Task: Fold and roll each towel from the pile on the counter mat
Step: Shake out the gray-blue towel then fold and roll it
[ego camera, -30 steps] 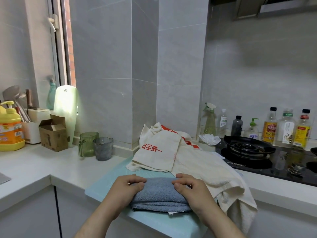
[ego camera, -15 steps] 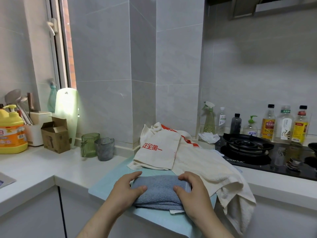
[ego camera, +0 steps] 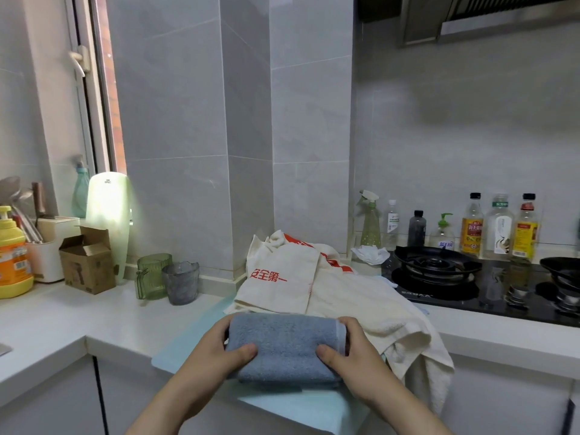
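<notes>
Towel [ego camera: 284, 345] grey-blue, rolled thick, left hand [ego camera: 216, 356] and right hand [ego camera: 357, 361] gripping its ends

There is 1 blue towel [ego camera: 284, 346], 1 mat [ego camera: 298, 406] and 2 hands: left hand [ego camera: 219, 354], right hand [ego camera: 359, 356]. Far behind lies 1 heap of cream towels [ego camera: 361, 302], number unclear. Left: 2 cups [ego camera: 152, 276], 1 cardboard box [ego camera: 88, 262], 1 yellow pump bottle [ego camera: 12, 255]. Far right: 7 bottles [ego camera: 472, 226], 2 burners [ego camera: 434, 266].
</notes>
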### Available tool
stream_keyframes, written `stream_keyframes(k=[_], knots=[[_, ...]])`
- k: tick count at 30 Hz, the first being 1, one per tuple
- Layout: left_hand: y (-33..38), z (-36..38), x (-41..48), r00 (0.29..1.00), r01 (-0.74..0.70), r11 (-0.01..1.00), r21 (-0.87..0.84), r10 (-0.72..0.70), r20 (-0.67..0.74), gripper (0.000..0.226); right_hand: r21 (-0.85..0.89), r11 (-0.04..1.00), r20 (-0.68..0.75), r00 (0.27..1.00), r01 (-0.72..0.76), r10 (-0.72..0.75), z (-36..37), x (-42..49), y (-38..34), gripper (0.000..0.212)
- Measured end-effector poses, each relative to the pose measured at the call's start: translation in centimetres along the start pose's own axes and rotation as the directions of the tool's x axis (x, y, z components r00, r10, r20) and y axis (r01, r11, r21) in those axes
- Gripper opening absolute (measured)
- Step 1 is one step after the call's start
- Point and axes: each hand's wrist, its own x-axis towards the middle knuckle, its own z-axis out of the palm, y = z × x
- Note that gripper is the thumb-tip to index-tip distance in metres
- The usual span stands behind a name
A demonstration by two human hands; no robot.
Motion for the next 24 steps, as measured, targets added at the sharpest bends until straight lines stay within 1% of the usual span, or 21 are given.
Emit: stream_keyframes(k=[2, 3, 4, 6, 8, 10, 12, 14, 15, 17, 19, 20, 24], knots=[[0.2, 0.1, 1.4, 0.996, 0.004, 0.986, -0.167, -0.02, -0.091, 0.059, 0.047, 0.999, -0.047, 0.999, 0.025, -0.023, 0.7, 1.2, -0.7, 0.032], [0.2, 0.3, 2.3, 0.99, 0.006, 0.971, -0.239, -0.039, -0.136, 0.056, 0.098, 0.995, -0.067, 0.998, 0.027, -0.02, 1.2, 2.1, -1.2, 0.03], [0.4, 0.5, 3.1, 0.985, 0.013, 0.958, -0.288, -0.062, -0.162, 0.047, 0.153, 0.988, -0.089, 0.996, 0.023, -0.009, 1.7, 3.1, -1.4, 0.028], [0.2, 1.1, 4.5, 0.976, 0.049, 0.947, -0.318, -0.113, -0.185, 0.029, 0.218, 0.976, -0.144, 0.989, 0.001, 0.031, 2.7, 4.9, -1.7, 0.026], [-0.2, 1.7, 5.3, 0.972, 0.087, 0.932, -0.352, -0.157, -0.177, 0.023, 0.257, 0.966, -0.16, 0.985, -0.023, 0.066, 3.5, 6.1, -1.5, 0.027], [-0.5, 2.0, 5.6, 0.974, 0.083, 0.925, -0.371, -0.154, -0.166, 0.022, 0.284, 0.958, -0.16, 0.984, -0.035, 0.083, 3.8, 6.6, -1.0, 0.026], [-0.8, 1.9, 5.8, 0.979, 0.085, 0.916, -0.392, -0.15, -0.138, 0.026, 0.287, 0.957, -0.147, 0.985, -0.043, 0.088, 3.6, 6.8, -0.5, 0.025], [-1.1, 1.7, 5.8, 0.985, 0.084, 0.912, -0.402, -0.138, -0.107, 0.034, 0.326, 0.944, -0.09, 0.992, -0.059, 0.093, 3.3, 7.1, -0.1, 0.025], [-1.1, 1.6, 5.7, 0.986, 0.069, 0.912, -0.405, -0.124, -0.112, 0.036, 0.357, 0.931, -0.049, 0.994, -0.07, 0.094, 3.2, 7.1, 0.1, 0.028], [-1.5, 1.5, 5.7, 0.983, 0.027, 0.9, -0.434, -0.103, -0.152, 0.041, 0.386, 0.918, 0.011, 0.996, -0.085, 0.088, 3.0, 7.1, 0.3, 0.046], [-1.7, 1.5, 5.9, 0.971, -0.002, 0.884, -0.467, -0.11, -0.211, 0.049, 0.395, 0.915, 0.009, 0.996, -0.085, 0.089, 2.9, 7.1, 0.4, 0.066], [-1.8, 1.5, 5.9, 0.968, -0.008, 0.881, -0.473, -0.112, -0.226, 0.05, 0.407, 0.91, -0.006, 0.996, -0.08, 0.09, 2.8, 7.2, 0.5, 0.071], [-2.2, 1.3, 6.0, 0.973, -0.01, 0.877, -0.48, -0.102, -0.206, 0.054, 0.489, 0.872, -0.025, 0.998, -0.033, 0.052, 2.7, 6.9, 0.4, 0.063]])
